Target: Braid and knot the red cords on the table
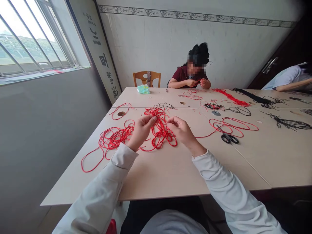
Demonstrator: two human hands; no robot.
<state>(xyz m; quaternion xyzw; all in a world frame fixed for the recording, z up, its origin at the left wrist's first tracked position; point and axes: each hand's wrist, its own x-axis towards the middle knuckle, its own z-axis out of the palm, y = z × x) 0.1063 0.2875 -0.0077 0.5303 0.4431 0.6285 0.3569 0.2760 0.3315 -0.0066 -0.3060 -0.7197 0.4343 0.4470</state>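
Left hand (141,131) and right hand (181,130) curled narrow over the red cord tangle (159,138), can't tell if they're gripping; black-handled scissors (222,137) around 3 o'clock.

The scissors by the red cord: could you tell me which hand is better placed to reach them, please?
Probably the right hand: it is nearer the scissors, while the left hand is farther off.

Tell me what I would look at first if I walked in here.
Your eye would go first to the big tangle of shiny red cord in the middle of the pale table, with the person's left hand and right hand just over it. Next come the black-handled metal scissors to the right and the bright barred window at top left.
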